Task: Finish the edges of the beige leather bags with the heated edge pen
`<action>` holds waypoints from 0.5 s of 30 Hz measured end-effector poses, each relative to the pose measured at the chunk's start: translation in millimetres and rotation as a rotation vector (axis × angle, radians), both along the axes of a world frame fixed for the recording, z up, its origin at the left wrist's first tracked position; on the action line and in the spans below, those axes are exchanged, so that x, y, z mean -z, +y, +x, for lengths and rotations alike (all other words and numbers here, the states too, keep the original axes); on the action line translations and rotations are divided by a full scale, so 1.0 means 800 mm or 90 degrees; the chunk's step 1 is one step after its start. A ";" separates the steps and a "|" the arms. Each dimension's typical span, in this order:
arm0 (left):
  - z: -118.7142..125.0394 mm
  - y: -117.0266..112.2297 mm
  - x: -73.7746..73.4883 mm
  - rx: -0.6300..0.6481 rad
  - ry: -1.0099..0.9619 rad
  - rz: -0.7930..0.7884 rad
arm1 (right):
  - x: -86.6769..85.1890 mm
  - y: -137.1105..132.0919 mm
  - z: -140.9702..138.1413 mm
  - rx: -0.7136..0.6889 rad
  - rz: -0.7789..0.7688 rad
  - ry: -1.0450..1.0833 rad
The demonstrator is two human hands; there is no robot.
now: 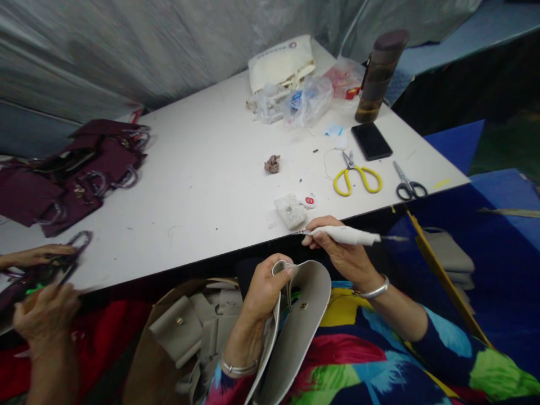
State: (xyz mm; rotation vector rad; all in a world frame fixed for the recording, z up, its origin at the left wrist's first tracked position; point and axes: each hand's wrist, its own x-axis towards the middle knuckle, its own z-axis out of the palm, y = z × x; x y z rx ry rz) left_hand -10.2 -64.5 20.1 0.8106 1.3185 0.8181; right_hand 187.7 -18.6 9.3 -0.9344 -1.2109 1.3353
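Observation:
My left hand (pixel 264 289) is closed on the top edge of a grey leather bag piece (pixel 295 332) with a snap button, held over my lap. A white pen-shaped tool (pixel 343 235) lies gripped in my right hand (pixel 343 253), its tip pointing left near the white table's (pixel 202 185) front edge. Just past that tip sits a small white block (pixel 291 211) on the table.
Yellow scissors (pixel 358 179), black scissors (pixel 408 184), a phone (pixel 371 140), a brown bottle (pixel 379 76) and plastic bags (pixel 304 98) lie at the table's right. Maroon bags (pixel 71 174) pile at left, where another person's hands (pixel 40 292) work. Grey pieces fill a paper bag (pixel 185 332).

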 end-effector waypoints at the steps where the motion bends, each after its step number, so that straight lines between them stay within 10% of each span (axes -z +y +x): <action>1: 0.001 -0.003 -0.002 0.002 0.005 0.012 | -0.002 -0.005 0.002 -0.027 0.015 0.001; 15: -0.001 -0.038 -0.046 0.028 0.195 0.146 | -0.005 -0.074 -0.011 -0.152 0.137 -0.232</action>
